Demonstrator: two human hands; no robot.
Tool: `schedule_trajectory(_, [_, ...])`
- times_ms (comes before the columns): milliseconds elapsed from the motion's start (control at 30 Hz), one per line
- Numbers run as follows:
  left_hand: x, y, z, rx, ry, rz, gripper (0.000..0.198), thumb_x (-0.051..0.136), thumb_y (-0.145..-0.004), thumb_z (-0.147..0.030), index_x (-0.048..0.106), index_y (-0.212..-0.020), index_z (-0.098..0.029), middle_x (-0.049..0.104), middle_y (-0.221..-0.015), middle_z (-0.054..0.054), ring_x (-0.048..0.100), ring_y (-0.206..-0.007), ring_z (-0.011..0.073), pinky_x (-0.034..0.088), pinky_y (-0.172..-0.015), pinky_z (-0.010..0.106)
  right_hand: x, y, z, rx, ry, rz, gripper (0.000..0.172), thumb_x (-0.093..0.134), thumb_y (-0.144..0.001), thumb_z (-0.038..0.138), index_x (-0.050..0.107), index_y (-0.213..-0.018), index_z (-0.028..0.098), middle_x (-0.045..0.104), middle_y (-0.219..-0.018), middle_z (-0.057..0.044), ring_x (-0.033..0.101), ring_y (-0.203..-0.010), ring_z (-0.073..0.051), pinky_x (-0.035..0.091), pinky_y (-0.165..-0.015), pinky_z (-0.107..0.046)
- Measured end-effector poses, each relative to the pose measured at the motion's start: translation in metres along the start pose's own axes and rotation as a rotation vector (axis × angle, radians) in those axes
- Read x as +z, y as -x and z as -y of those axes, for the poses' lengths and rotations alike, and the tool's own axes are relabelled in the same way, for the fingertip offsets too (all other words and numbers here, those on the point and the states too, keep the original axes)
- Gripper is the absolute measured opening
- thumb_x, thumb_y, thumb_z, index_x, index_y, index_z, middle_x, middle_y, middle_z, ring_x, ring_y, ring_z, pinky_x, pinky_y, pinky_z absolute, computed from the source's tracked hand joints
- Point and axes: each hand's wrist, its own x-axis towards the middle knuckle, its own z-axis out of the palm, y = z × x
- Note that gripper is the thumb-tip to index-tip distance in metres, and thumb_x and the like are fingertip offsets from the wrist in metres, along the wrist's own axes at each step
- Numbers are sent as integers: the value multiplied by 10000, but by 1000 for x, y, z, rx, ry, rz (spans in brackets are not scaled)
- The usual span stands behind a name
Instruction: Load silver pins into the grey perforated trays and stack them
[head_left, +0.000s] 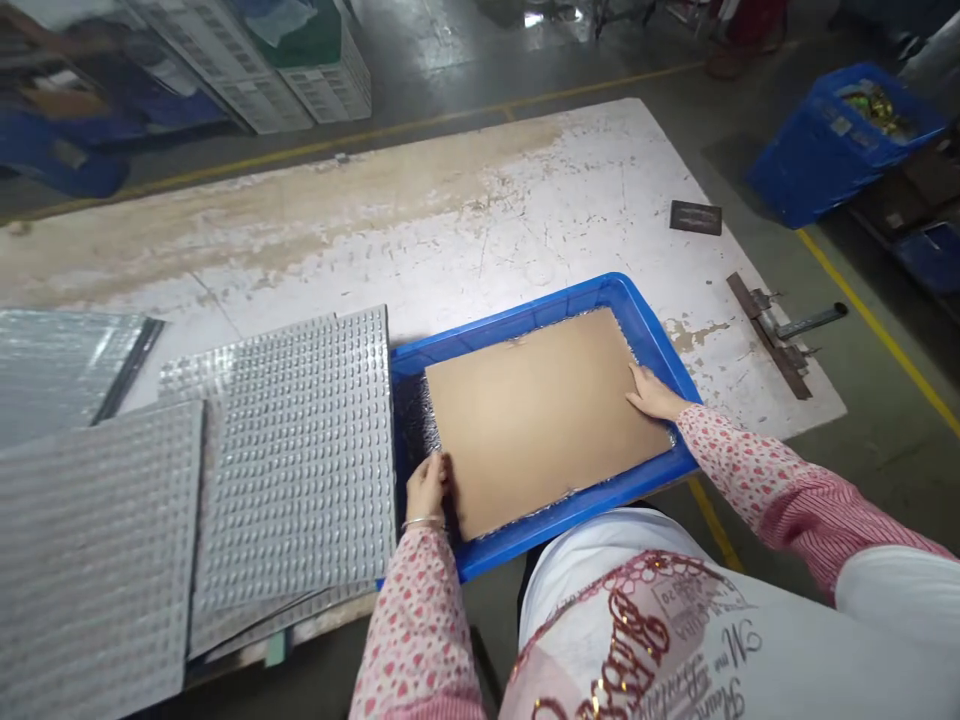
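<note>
A flat brown cardboard sheet (540, 420) lies inside a blue plastic tray (510, 312), over small shiny metallic pieces (427, 425) that show along its edges. My left hand (427, 490) pinches the sheet's left edge, near the lower left corner. At the opposite side my right hand (654, 393) grips the right edge, thumb on top and the other fingers partly hidden. Left of the tray, touching or overlapping its end, is a grey plate (300, 450) covered in rows of small bumps. What lies beneath the cardboard is mostly hidden.
Another bumpy plate (97, 570) and a plastic-wrapped stack (60, 370) are at the left. On the worn white table (450, 250) lie a dark block (696, 217) and a metal bracket with a handle (780, 335). A blue bin (817, 150) stands beyond the right edge.
</note>
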Motion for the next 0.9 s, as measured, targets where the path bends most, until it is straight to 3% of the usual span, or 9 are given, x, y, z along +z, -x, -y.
schedule_trajectory(100, [16, 12, -10, 153, -135, -110, 554, 658, -746, -429, 582, -1201, -121, 556, -1316, 200, 475, -1286, 315, 376, -1084, 481, 14, 3, 2, 137, -239, -176, 660, 562, -811, 262, 381, -1432, 130, 499, -1395, -192, 474, -1316, -314, 347, -1125, -503])
schedule_trajectory(200, [46, 43, -44, 564, -409, -131, 615, 597, -807, -359, 498, -1327, -47, 339, -1505, 272, 256, -1441, 344, 209, -1176, 524, 18, 5, 9, 316, -569, -335, 629, 589, -774, 307, 453, -1370, 161, 619, -1220, -144, 613, -1127, -280, 453, -1036, -481])
schedule_trajectory(333, [99, 85, -94, 993, -572, -154, 590, 493, -909, -374, 419, -1432, -111, 244, -1579, 216, 125, -1493, 314, 169, -1183, 557, 11, 3, 13, 412, -1063, -213, 406, 697, -713, 348, 593, -1085, 224, 698, -980, -65, 683, -923, -235, 567, -856, -394])
schedule_trajectory(467, [138, 72, -89, 922, -781, -14, 598, 499, -904, -422, 428, -1457, -208, 276, -1585, 151, 111, -1498, 321, 76, -1181, 610, 6, -1, 15, 369, -1241, 67, 357, 727, -706, 352, 568, -1009, 250, 715, -991, -39, 702, -894, -219, 584, -811, -376])
schedule_trajectory(533, [144, 56, -77, 773, -899, 140, 606, 490, -906, -425, 413, -1470, -214, 305, -1575, 137, 176, -1484, 319, 100, -1175, 623, 8, -2, 18, 315, -1241, 148, 387, 689, -745, 354, 545, -1093, 266, 713, -1048, -46, 703, -935, -229, 580, -837, -410])
schedule_trajectory(600, [144, 47, -74, 702, -932, 168, 638, 474, -916, -426, 363, -1496, -188, 271, -1588, 138, 169, -1486, 320, 115, -1173, 628, 12, -2, 21, 268, -1209, 193, 399, 633, -787, 375, 527, -1159, 278, 710, -1091, -60, 698, -983, -249, 574, -858, -456])
schedule_trajectory(733, [153, 58, -87, 847, -864, 20, 657, 424, -943, -442, 271, -1539, -211, 144, -1626, 116, 18, -1506, 313, 66, -1184, 617, 23, -3, 26, 217, -1143, 318, 408, 471, -867, 467, 557, -1204, 253, 707, -1122, -111, 685, -1035, -291, 557, -884, -521])
schedule_trajectory(833, [171, 67, -93, 850, -949, 242, 638, 459, -931, -459, 338, -1514, -229, 217, -1609, 114, 116, -1496, 327, 109, -1181, 618, 29, -3, 33, 253, -1181, 382, 432, 489, -853, 441, 562, -1224, 229, 713, -1109, -127, 687, -1031, -300, 545, -904, -529])
schedule_trajectory(900, [183, 68, -95, 844, -971, 287, 660, 468, -924, -480, 337, -1513, -212, 232, -1603, 125, 146, -1490, 328, 124, -1178, 620, 31, -3, 40, 253, -1210, 366, 455, 523, -839, 407, 530, -1267, 251, 708, -1137, -106, 683, -1043, -288, 542, -914, -520])
